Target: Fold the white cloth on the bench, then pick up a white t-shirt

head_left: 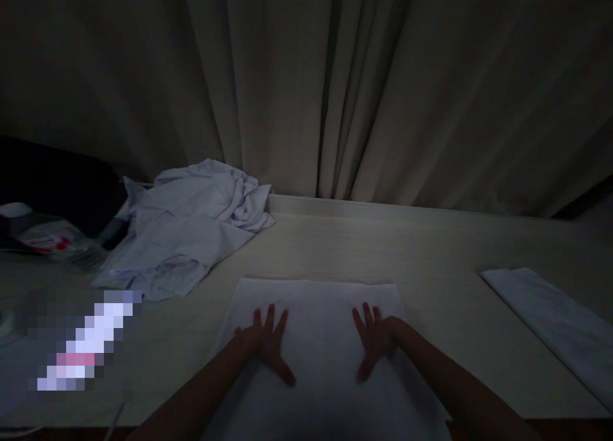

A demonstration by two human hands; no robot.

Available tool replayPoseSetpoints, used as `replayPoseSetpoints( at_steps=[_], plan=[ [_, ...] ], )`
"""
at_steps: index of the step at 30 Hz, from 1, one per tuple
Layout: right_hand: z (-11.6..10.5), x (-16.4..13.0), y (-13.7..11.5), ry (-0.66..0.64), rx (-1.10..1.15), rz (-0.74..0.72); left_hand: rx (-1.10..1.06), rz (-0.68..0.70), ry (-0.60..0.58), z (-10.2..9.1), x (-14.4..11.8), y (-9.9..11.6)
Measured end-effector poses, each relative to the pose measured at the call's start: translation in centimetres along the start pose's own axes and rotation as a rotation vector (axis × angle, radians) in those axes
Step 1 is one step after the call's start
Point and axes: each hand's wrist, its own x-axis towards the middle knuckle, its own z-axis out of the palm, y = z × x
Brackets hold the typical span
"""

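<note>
Both hands lie flat with fingers spread, gripping nothing, on a white folded cloth (320, 339) at the near edge of the table (431, 249). The left hand (265, 342) presses the cloth's left half, the right hand (376, 339) its right half, well apart. A crumpled pale shirt (191, 230) sits toward the far left corner. Another folded white cloth (555, 320) lies by the right edge. Curtains (335, 90) hang behind.

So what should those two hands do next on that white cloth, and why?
Probably slide both outward to smooth it: the left hand and right hand lie flat, fingers spread, near the middle of the flat white cloth, whose edges lie beyond them.
</note>
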Motion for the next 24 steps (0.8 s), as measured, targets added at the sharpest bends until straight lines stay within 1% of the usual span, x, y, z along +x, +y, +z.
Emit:
replayPoseSetpoints(
  at_steps=[4, 6, 8, 10, 12, 13, 16, 18, 22, 24],
  plan=[
    [-0.1, 0.3, 0.1, -0.038, -0.031, 0.013, -0.011, 0.017, -0.006, 0.4, 0.7, -0.3],
    [0.1, 0.6, -0.1, -0.003, -0.039, 0.05, 0.007, -0.009, 0.001, 0.8, 0.9, -0.2],
    [0.3, 0.7, -0.1, 0.021, -0.035, 0.066, 0.02, -0.028, 0.031, 1.2, 1.1, 0.0],
    [0.2, 0.7, 0.0, -0.01, -0.033, 0.047, 0.025, -0.035, 0.063, 1.6, 1.2, 0.1],
    [0.1, 0.6, 0.2, -0.046, -0.043, 0.02, 0.03, -0.039, 0.057, 1.8, 1.3, 0.3],
    [0.1, 0.7, 0.2, -0.039, -0.049, 0.019, 0.035, -0.042, 0.048, 1.8, 1.3, 0.4],
    [0.8, 1.2, 0.4, 0.044, -0.077, 0.042, 0.057, -0.063, 0.029, 2.1, 1.5, 0.4],
    [1.4, 1.8, 0.4, 0.075, -0.09, 0.065, 0.063, -0.076, 0.054, 2.5, 1.7, 0.4],
    [2.5, 2.5, 0.4, 0.134, -0.079, 0.078, 0.066, -0.078, 0.151, 3.4, 2.0, 0.3],
    [2.7, 2.5, 0.4, 0.159, -0.08, 0.083, 0.067, -0.078, 0.152, 3.6, 2.1, 0.3]
  ],
)
